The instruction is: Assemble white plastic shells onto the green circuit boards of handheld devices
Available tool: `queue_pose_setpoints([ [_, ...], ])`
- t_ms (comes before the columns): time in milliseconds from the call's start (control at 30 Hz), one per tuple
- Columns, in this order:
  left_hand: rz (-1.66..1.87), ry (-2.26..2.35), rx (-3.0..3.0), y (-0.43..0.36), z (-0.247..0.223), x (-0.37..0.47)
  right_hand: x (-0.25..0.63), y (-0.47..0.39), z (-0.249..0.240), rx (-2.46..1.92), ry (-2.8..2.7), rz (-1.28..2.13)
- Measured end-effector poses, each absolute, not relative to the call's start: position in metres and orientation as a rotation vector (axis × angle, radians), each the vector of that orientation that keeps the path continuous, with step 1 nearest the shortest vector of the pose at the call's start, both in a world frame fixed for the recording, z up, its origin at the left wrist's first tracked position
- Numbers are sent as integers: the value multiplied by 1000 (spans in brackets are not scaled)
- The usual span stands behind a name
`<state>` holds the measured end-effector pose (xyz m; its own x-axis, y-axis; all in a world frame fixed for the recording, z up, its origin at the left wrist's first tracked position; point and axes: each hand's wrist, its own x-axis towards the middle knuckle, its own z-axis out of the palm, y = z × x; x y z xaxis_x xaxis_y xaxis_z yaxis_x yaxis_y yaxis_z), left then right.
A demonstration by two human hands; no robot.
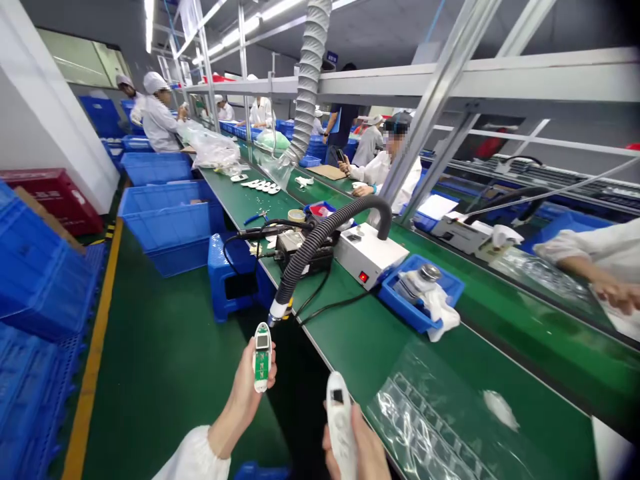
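My left hand (246, 377) is closed round an open white device housing (262, 360), which shows a green circuit board and a small grey screen. It is held upright just below the nozzle (278, 311) of a black flexible hose; I cannot tell whether they touch. Lower and to the right, my right hand (363, 443) grips a long white plastic cover (341, 420) with a dark window near its top. The cover's lower end runs out of view. Both hands are in front of the bench's near edge, apart from each other.
The hose joins a white box (371, 253) with a red switch on the green bench (350, 353). Beside it are a blue tray (425, 293) with cloths and a clear plastic tray (425, 427). Blue bins (167, 220) stand left. Across the bench, a co-worker's hands (617, 293) show.
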<state>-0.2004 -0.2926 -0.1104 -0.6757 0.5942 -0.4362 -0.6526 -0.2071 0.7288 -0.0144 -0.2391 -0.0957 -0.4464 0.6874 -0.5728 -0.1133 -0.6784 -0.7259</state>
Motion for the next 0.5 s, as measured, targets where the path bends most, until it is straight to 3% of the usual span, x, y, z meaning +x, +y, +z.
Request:
queue_pose_setpoints([
  [267, 2006, 1446, -136, -319, -104, -217, -163, -242, -102, -1001, -997, 2427],
  [500, 1910, 1446, -85, -297, -100, -190, -138, -241, -110, -1010, -1000, 2328],
])
